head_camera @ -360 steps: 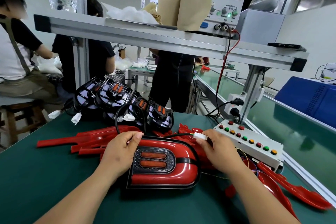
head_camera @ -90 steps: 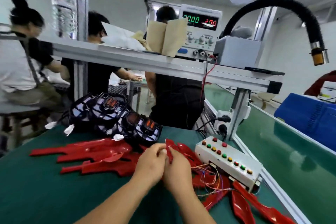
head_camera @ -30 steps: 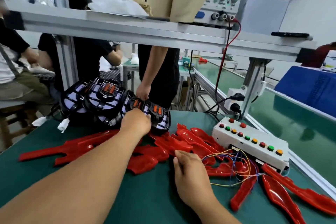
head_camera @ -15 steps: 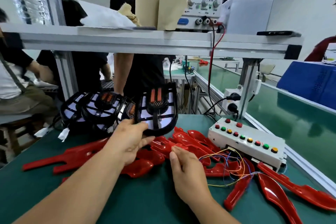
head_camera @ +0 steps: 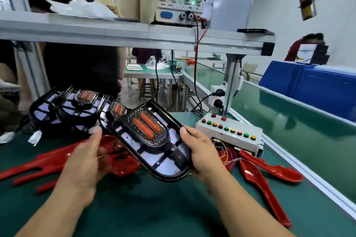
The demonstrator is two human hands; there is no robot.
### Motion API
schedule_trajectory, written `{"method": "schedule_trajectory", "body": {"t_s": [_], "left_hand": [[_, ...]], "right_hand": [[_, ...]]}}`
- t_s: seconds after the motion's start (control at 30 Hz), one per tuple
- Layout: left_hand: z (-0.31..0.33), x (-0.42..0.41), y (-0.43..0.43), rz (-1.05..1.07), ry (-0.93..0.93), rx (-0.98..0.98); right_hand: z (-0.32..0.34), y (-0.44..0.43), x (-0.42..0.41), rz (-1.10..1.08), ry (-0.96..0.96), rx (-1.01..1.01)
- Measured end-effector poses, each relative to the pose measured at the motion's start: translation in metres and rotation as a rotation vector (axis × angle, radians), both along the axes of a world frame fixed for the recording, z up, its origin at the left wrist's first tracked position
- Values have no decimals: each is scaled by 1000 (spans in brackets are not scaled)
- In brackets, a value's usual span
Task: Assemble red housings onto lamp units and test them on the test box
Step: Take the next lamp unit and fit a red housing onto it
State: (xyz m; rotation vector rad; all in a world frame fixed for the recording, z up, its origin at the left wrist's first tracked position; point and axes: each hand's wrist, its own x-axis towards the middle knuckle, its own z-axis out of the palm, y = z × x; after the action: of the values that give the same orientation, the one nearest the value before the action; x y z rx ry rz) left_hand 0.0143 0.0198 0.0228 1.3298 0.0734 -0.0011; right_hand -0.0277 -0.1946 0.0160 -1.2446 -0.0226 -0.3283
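Factory line — conveyor belt [head_camera: 292, 121], power supply [head_camera: 179, 4]

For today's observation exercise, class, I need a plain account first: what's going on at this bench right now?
A person holds a black lamp unit above the green table, left hand on its left edge, right hand on its right. No red housing is on it yet. More lamp units are stacked behind, red housings lie scattered beneath, and the test box sits at right with loose wires trailing out.
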Motion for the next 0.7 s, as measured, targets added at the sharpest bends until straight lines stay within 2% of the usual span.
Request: {"method": "schedule_trajectory", "body": {"t_s": [0.1, 0.23, 0.3, 0.37, 0.47, 0.57, 0.6, 0.67, 0.7], "left_hand": [[1, 12, 18, 3, -237, 231], [-10, 6, 16, -369, -138, 299], [-17, 5, 14, -402, -107, 388], [-21, 6, 16, -384, -101, 436], [-23, 8, 17, -339, -85, 410], [-20, 11, 18, -289, -51, 234], [-19, 12, 18, -282, -39, 177], [-17, 15, 20, -273, -5, 23], [-17, 16, 21, -261, 6, -51]], "right_hand": [[-4, -4, -6, 222, 51, -177], [-17, 4, -9, 346, 180, -312], [-22, 5, -9, 402, 222, -337], [-24, 5, -8, 398, 231, -443], [-18, 1, -5, 211, 210, -545], [-9, -18, 2, -151, 148, -429], [-8, -25, 4, -302, 127, -482], [-10, -38, 9, -496, 156, -824], [-13, -39, 10, -487, 207, -1039]]}}
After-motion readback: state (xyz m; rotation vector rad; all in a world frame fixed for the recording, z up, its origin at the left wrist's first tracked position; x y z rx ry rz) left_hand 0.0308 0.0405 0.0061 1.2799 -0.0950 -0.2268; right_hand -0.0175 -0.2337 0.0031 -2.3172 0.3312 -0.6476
